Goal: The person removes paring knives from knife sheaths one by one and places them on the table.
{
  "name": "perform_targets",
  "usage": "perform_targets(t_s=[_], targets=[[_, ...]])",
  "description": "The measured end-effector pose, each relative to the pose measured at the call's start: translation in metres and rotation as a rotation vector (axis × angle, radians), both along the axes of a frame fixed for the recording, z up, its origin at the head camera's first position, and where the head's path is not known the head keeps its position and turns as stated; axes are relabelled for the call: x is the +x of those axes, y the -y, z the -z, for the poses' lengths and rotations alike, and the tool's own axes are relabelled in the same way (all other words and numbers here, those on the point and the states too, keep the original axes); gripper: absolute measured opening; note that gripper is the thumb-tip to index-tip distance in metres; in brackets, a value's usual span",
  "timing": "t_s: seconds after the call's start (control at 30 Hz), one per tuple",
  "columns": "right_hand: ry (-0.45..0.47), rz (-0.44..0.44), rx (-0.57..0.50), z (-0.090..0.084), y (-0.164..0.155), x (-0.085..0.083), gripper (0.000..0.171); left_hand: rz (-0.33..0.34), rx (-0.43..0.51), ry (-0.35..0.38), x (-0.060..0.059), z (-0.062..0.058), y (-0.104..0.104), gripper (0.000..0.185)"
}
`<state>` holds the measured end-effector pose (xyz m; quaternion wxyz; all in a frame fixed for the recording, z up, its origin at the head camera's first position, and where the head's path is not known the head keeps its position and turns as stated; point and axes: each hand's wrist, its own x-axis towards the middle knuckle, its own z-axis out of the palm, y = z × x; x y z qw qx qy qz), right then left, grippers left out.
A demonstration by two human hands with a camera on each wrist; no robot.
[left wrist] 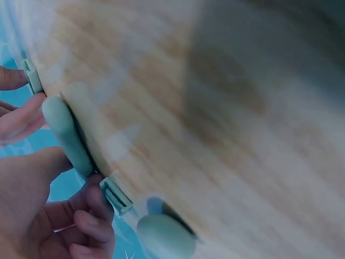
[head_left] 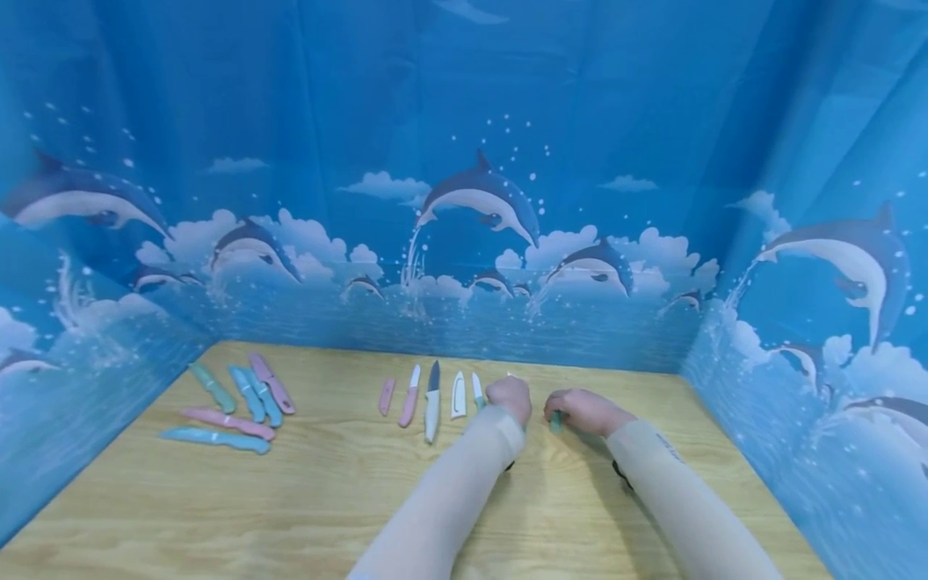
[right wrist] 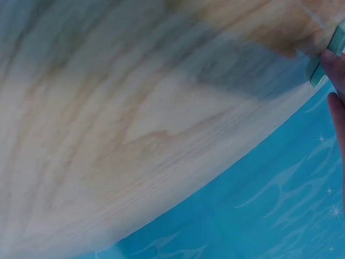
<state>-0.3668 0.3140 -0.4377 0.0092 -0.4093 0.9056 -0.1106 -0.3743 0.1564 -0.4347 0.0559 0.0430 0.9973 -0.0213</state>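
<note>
A person in pale long sleeves works at a wooden table [head_left: 348, 499] enclosed on three sides by a blue curtain [head_left: 464, 121] printed with leaping dolphins and clouds. Both hands are at the far middle of the table, close together but not touching. The left hand [head_left: 510, 396] is curled into a loose fist; the left wrist view shows its fingers [left wrist: 89, 224] bent round a mint-green knife handle [left wrist: 66, 135], with a green sheath end [left wrist: 116, 195] just beside the fingertips. The right hand [head_left: 583, 409] is also curled, and a small green piece [head_left: 556, 422] shows under its fingers against the table; in the right wrist view a fingertip [right wrist: 335, 65] touches the same green piece [right wrist: 329, 51] at the picture's edge, though how firmly it is held cannot be told. Just left of the left hand lies a neat row of small things side by side: a pink sheath [head_left: 387, 396], a pink-handled knife [head_left: 409, 397], a dark-bladed knife [head_left: 432, 401], a white sheath [head_left: 458, 395] and a green-handled knife [head_left: 478, 391], the last one nearly touching the left hand. Well apart, near the table's left edge, lies a loose cluster of sheathed knives [head_left: 235, 399] in green, blue and pink, some overlapping.
</note>
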Motion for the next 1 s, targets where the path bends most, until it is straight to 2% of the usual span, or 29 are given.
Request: perform_targets(t_s=[0.13,0.23,0.33,0.47,0.6,0.77,0.87,1.0], targets=[[0.0,0.005,0.006,-0.001,0.001,0.001,0.037,0.008,0.018,-0.006,-0.003,0.0,0.002,0.022],[0.002,0.004,0.01,-0.001,0.002,0.002,0.038,0.031,0.043,-0.031,-0.001,-0.006,0.01,0.025],[-0.001,0.008,0.023,-0.001,0.004,0.002,0.039,0.054,0.053,-0.068,-0.002,-0.012,0.026,0.026],[-0.017,0.012,0.047,-0.002,0.005,0.002,0.039,-0.003,0.094,-0.161,-0.013,-0.014,0.057,0.04],[-0.005,0.036,0.064,-0.003,0.004,0.001,0.038,-0.098,0.151,-0.23,-0.022,-0.019,0.097,0.054],[0.014,0.03,0.053,-0.003,0.003,0.0,0.038,-0.228,0.156,-0.255,-0.028,-0.019,0.159,0.071],[-0.002,0.01,0.047,-0.003,0.002,-0.001,0.038,-0.309,0.195,-0.23,-0.026,-0.02,0.198,0.075],[-0.022,-0.003,0.04,-0.001,0.001,-0.001,0.036,-0.375,0.27,-0.186,-0.02,-0.02,0.251,0.074]])
